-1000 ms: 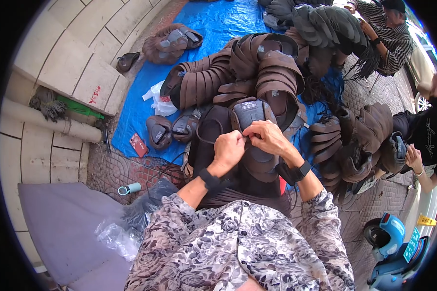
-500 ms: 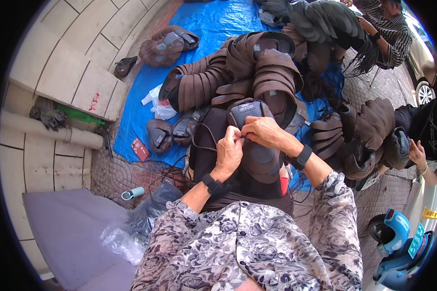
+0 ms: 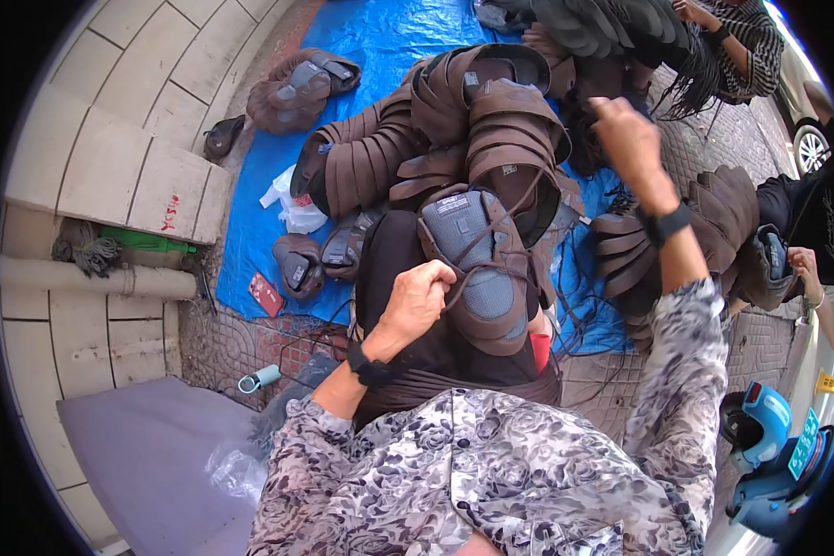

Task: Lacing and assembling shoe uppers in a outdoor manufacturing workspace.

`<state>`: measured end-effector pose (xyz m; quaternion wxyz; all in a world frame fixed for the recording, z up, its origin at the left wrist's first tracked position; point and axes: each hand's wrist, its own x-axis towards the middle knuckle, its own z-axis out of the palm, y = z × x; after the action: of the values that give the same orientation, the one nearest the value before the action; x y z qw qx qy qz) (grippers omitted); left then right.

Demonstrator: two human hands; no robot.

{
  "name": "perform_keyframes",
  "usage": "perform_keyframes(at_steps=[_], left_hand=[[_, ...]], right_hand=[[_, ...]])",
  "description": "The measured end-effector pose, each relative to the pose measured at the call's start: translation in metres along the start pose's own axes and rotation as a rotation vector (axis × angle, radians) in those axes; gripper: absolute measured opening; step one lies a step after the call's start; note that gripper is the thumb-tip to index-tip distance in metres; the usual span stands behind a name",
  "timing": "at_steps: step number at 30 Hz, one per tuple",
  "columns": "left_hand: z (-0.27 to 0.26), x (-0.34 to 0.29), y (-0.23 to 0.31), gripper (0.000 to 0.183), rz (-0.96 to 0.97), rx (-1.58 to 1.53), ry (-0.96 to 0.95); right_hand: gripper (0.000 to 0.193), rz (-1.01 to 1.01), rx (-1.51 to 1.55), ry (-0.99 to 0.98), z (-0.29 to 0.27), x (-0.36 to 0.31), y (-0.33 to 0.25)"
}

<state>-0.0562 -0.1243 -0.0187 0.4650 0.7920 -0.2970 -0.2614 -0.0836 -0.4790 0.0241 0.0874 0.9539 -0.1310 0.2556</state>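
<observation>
A brown shoe upper (image 3: 487, 298) with a grey tongue lies across my dark-trousered lap, toe toward me. A thin brown shoelace (image 3: 502, 219) crosses its eyelet area in loose loops. At the upper's left edge, my left hand (image 3: 415, 301) is closed, pinching the shoelace between thumb and fingers. My right hand (image 3: 632, 153) is raised up and to the right, away from the upper, with its fingers closed. The lace slants from the upper toward it, though its thin end is hard to see at the fingers.
Nested brown uppers (image 3: 380, 153) are piled ahead on a blue tarp (image 3: 250, 250). More stacks (image 3: 713, 222) lie to the right. A co-worker's hand (image 3: 804, 269) holds an upper at right; another person in stripes (image 3: 760, 56) sits beyond. A phone (image 3: 266, 295) and pale-blue bottle (image 3: 259, 378) lie left.
My right hand has swung up and right, away from the upper. My left hand has shifted slightly left and down. Lace loops now show across the upper, and its tongue is uncovered.
</observation>
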Motion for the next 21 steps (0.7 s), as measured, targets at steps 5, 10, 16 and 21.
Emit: perform_keyframes(at_steps=[5,10,16,21], left_hand=[[-0.008,-0.007,0.003,0.009,-0.277,-0.192,-0.132],[-0.01,-0.005,-0.004,0.007,-0.38,-0.753,-0.203],[-0.005,-0.006,-0.005,0.01,-0.477,-1.087,-0.127],[0.0,-0.006,-0.004,0.013,-0.473,-1.157,-0.074]], right_hand=[[0.016,-0.51,0.645,-0.238,-0.02,-0.067,-0.128],[0.01,-0.363,0.75,-0.105,0.006,-0.063,-0.119],[0.031,-0.378,0.571,-0.116,-0.005,-0.052,-0.098],[0.022,-0.529,0.827,-0.159,-0.003,-0.059,-0.128]])
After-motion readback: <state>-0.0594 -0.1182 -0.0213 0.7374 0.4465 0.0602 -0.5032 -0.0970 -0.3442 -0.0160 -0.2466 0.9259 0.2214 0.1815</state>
